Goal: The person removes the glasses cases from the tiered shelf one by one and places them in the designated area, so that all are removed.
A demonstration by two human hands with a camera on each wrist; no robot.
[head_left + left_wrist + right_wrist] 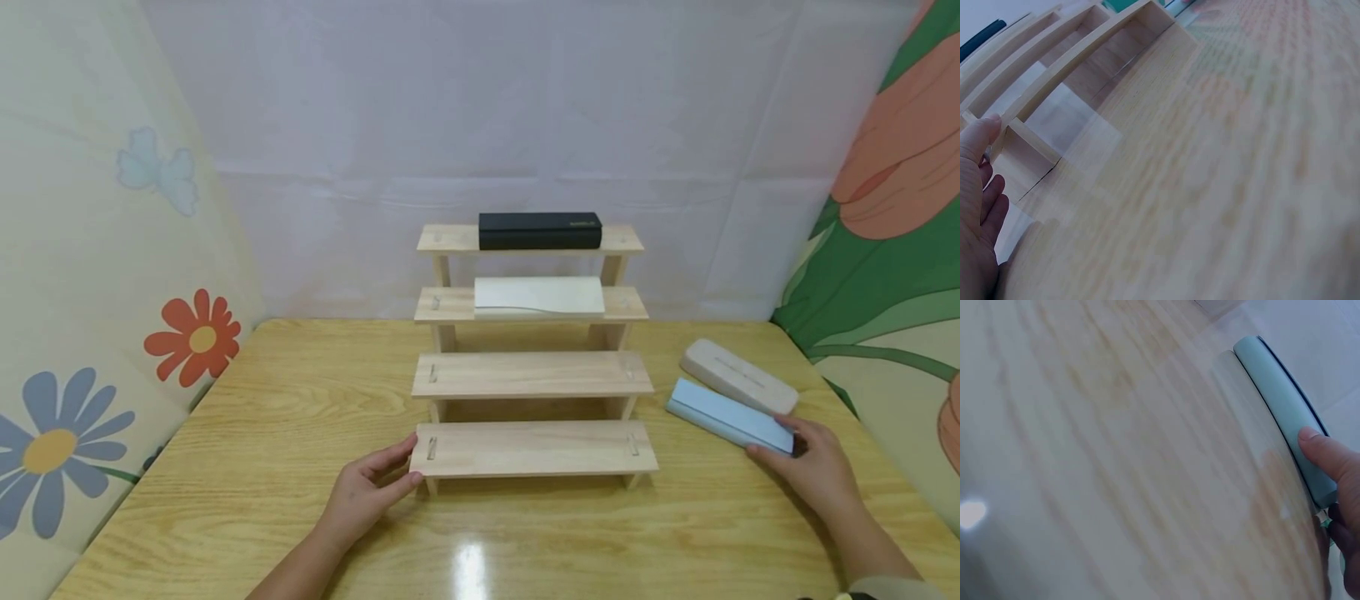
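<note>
A four-step wooden display stand stands at mid-table. My left hand grips the left end of its lowest shelf; in the left wrist view the thumb lies against the shelf edge. To the right, my right hand holds the near end of a light blue glasses case, thumb on its front side. That case lies on the table in the right wrist view, where some fingers are partly out of frame. A black glasses case sits on the top shelf, a white one on the shelf below.
Just behind the blue case lies a pale grey glasses case. The wood-grain table runs back to a white curtain. Flower-printed panels flank it on the left and right.
</note>
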